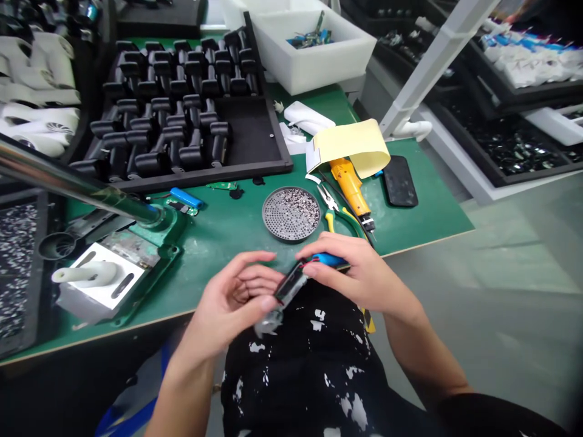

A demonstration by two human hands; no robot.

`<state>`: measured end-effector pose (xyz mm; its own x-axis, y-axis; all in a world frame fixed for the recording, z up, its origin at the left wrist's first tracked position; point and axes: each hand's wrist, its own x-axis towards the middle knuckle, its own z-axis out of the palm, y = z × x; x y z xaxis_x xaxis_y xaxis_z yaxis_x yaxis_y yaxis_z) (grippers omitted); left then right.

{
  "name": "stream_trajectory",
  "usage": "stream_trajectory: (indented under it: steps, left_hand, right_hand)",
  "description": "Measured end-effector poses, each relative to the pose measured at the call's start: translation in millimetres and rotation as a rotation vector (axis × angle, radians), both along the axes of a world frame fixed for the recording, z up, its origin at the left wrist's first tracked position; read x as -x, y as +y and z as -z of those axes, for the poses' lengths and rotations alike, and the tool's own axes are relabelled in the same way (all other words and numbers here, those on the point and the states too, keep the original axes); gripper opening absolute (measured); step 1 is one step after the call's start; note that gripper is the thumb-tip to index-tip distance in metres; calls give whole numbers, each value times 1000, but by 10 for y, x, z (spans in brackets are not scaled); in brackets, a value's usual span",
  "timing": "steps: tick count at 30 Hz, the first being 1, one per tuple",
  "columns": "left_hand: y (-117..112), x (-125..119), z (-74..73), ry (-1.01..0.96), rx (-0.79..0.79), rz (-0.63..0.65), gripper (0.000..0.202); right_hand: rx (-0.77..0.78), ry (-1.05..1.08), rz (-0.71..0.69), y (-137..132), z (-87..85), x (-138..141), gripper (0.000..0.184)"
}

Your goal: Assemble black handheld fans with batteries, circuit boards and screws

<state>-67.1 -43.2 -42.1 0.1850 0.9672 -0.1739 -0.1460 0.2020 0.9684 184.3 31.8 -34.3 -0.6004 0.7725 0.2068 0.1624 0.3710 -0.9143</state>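
Note:
My left hand (pixel 237 297) grips the lower end of a small black-and-clear electronic part (pixel 286 292) over my lap, just off the green table's front edge (pixel 218 237). My right hand (pixel 350 270) pinches the upper end of the same part, where red wires lead to a blue cylindrical battery (pixel 328 259) under its fingers. Both hands are closed around the assembly.
A round perforated dish of small screws (pixel 290 212), yellow-handled pliers (pixel 334 215), an orange electric screwdriver (pixel 350 188) and a black phone (pixel 399 181) lie beyond the hands. A black tray of black handles (pixel 182 109), a white bin (pixel 314 45) and a press fixture (pixel 104 273) stand around.

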Motion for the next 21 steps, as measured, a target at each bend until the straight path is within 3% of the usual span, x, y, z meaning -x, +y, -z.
stream_trajectory:
  steps: [2, 4, 6, 8, 11, 15, 21]
  left_hand:
    - [-4, -65, -59, 97, 76, 149, 48]
    - [-12, -177, -77, 101, 56, 221, 37]
    - [-19, -283, -47, 79, 3, 176, 29]
    - [-17, -357, 7, 79, -44, 42, 26]
    - [8, -411, 74, 106, -92, -83, 28]
    - [47, -454, 81, 141, -123, -96, 21]
    - [65, -480, -2, 235, -114, -126, 14]
  right_hand:
    - [-21, -56, -63, -5, -45, -21, 23]
    - [-33, -95, -85, -38, -76, -27, 26]
    - [-56, -131, -77, -87, -93, -35, 32]
    - [-88, -149, -45, -143, -96, -49, 38]
    - [-159, -152, 71, -232, -80, -60, 39]
    - [-254, -160, 240, -320, -74, -40, 33]
    - [-197, -193, 273, -332, -133, -22, 21]
